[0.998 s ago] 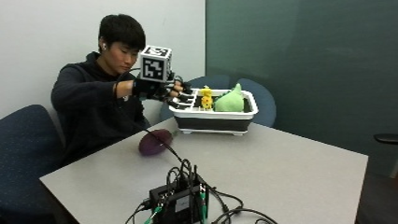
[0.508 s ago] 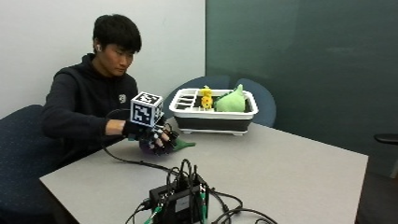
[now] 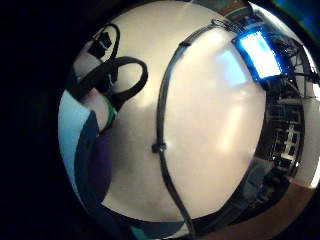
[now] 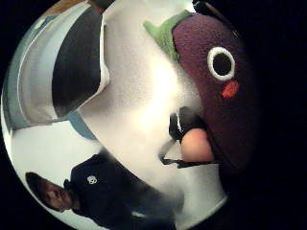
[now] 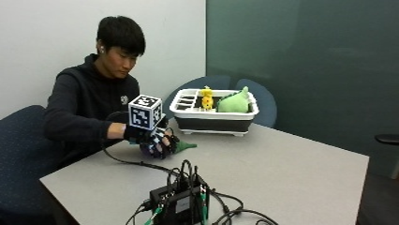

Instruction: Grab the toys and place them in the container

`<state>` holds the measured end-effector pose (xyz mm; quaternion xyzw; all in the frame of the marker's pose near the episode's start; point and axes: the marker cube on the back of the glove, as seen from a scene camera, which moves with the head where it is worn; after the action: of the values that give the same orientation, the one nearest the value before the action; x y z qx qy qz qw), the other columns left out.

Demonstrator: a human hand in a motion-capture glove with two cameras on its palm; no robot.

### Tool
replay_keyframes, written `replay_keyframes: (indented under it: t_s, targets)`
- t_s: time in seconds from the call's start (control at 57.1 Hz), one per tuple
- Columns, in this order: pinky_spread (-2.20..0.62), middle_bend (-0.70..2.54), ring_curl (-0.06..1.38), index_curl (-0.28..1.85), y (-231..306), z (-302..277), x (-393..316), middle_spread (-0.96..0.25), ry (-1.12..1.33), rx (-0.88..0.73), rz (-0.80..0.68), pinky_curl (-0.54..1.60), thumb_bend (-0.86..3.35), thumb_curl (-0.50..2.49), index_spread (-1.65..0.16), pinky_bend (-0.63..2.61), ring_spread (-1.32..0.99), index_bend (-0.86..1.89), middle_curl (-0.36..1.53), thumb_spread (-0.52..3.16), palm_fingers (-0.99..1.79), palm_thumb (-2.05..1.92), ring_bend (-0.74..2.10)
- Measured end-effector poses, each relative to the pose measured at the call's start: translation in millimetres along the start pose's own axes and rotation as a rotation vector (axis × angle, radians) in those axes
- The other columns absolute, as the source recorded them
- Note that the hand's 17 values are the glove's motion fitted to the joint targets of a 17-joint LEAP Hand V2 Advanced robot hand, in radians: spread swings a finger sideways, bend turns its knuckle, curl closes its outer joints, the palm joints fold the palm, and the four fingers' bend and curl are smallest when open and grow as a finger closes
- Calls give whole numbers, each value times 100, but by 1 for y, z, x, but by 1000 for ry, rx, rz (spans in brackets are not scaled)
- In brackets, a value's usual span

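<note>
Gloved right hand (image 5: 152, 139) down at tabletop (image 5: 293, 168) level, fingers curled round the purple plush toy (image 5: 163, 145), green leaf end poking out beside it. Toy fills the thumb-side palm view (image 4: 220, 81). Well apart: white container (image 5: 215, 112) holding a yellow toy (image 5: 206, 97) and a green plush (image 5: 234, 102)
</note>
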<state>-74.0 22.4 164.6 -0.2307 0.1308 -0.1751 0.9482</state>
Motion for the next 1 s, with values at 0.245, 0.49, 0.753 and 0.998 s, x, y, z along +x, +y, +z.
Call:
replay_keyframes:
  t_s: [0.245,0.49,0.753,0.998]
  targets:
    - [-32,36,49,1,-2,0,0,-9,-8,17,-6,41,5,45,-25,141,-26,6,39,136,41,53,121]
    - [-35,51,47,4,-8,-21,-11,-17,-125,95,-66,39,13,59,-25,133,-33,18,46,121,67,76,120]
    - [-35,56,48,12,-6,-77,-26,-25,-69,185,-103,39,10,75,-28,122,-38,19,54,90,75,83,115]
    - [-36,53,50,17,-6,-123,-31,-29,-28,256,-65,40,7,85,-30,119,-40,18,59,74,75,83,112]
